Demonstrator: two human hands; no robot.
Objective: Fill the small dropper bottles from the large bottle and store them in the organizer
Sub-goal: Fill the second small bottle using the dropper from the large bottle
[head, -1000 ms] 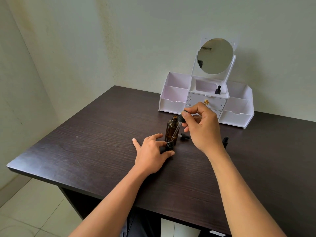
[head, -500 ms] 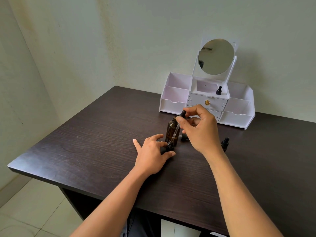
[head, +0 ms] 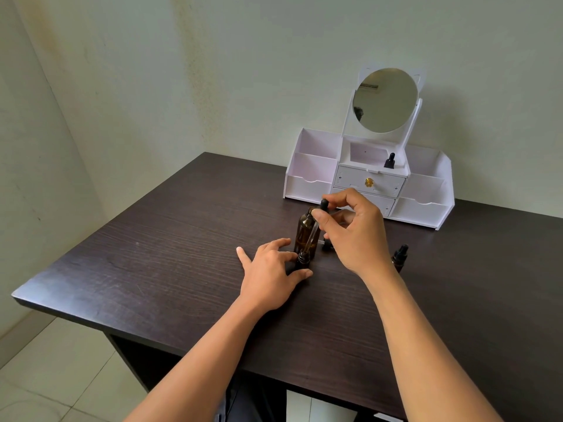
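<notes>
The large amber bottle (head: 305, 231) stands uncapped at the middle of the dark table. In front of it sits a small open dropper bottle (head: 302, 259), which my left hand (head: 271, 274) holds between thumb and fingers. My right hand (head: 353, 229) pinches the black bulb of a dropper (head: 322, 207); its glass tube slants down with the tip at the small bottle's mouth. Another capped small bottle (head: 399, 258) stands to the right. One more small bottle (head: 389, 161) stands in the top middle tray of the white organizer (head: 307, 185).
The organizer with a round mirror (head: 384, 100) stands against the back wall. A small dark cap (head: 326, 246) lies behind my right hand. The table's (head: 170, 254) left and front edges drop to a tiled floor.
My right hand has moved left and down with the dropper, bringing its tip from above to the small bottle's mouth. My left hand has stayed on the small bottle.
</notes>
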